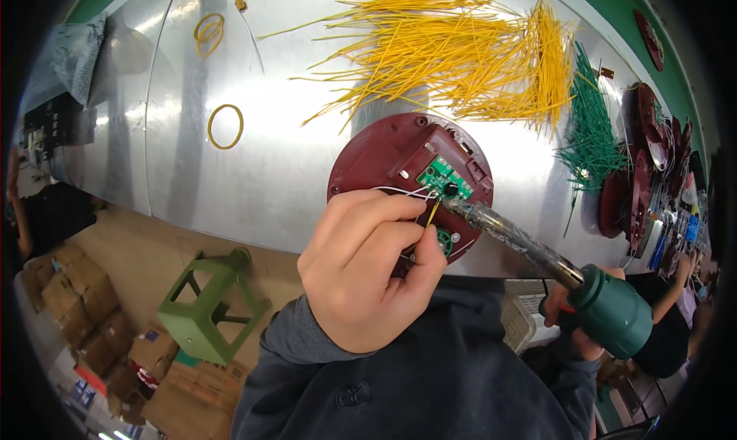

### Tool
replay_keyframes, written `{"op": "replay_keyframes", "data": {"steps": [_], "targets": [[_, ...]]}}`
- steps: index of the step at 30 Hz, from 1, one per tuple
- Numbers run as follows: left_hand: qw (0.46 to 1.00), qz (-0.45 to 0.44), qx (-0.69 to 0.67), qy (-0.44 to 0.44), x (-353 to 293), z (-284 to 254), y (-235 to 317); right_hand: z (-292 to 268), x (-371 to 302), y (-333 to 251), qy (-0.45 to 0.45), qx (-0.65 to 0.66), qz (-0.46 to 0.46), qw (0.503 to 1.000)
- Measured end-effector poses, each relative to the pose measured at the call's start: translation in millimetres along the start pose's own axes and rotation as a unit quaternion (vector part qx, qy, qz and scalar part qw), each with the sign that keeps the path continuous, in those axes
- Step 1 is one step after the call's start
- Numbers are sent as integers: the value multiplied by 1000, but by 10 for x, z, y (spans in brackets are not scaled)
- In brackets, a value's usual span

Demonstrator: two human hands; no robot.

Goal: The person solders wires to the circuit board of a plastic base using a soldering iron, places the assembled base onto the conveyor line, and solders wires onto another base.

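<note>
My left hand (376,263) pinches a short yellow wire (434,212) between thumb and fingers, its end at a small green circuit board (440,171). The board sits in a round maroon plastic housing (368,154) that lies on the metal table. White wires (399,189) run over the housing to the board. My right hand (589,346), partly hidden, is closed around a soldering iron (610,309) with a dark green body. The iron's long metal barrel slants up to the left, and its tip is at the board beside the yellow wire. My left hand covers the housing's lower left part.
Behind the housing lies a big pile of yellow wires (461,56), with green wires (591,125) to its right. More maroon housings (641,187) crowd the right side. Yellow rings (225,127) lie on the left. A green stool (207,309) and cardboard boxes (192,394) stand below the table.
</note>
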State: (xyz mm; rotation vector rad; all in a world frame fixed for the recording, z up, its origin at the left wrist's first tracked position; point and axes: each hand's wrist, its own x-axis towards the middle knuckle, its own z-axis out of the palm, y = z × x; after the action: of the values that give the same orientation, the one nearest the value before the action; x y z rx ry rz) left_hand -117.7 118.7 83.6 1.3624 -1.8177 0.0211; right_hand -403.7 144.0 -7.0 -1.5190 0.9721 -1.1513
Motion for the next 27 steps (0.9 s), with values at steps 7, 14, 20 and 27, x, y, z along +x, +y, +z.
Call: {"op": "replay_keyframes", "data": {"steps": [7,14,20,27], "targets": [[1000,11,4,6,27,1,5,50,23,10,53,-36,4,998],[1000,5,-7,11,35,23,0,103,33,3,110,-74,9,991],[1000,5,-3,15,49,25,-5,137,122,-89,94,-68,-17,993],[1000,27,0,10,73,45,-38,168,179,-290,104,-52,-15,993]]}}
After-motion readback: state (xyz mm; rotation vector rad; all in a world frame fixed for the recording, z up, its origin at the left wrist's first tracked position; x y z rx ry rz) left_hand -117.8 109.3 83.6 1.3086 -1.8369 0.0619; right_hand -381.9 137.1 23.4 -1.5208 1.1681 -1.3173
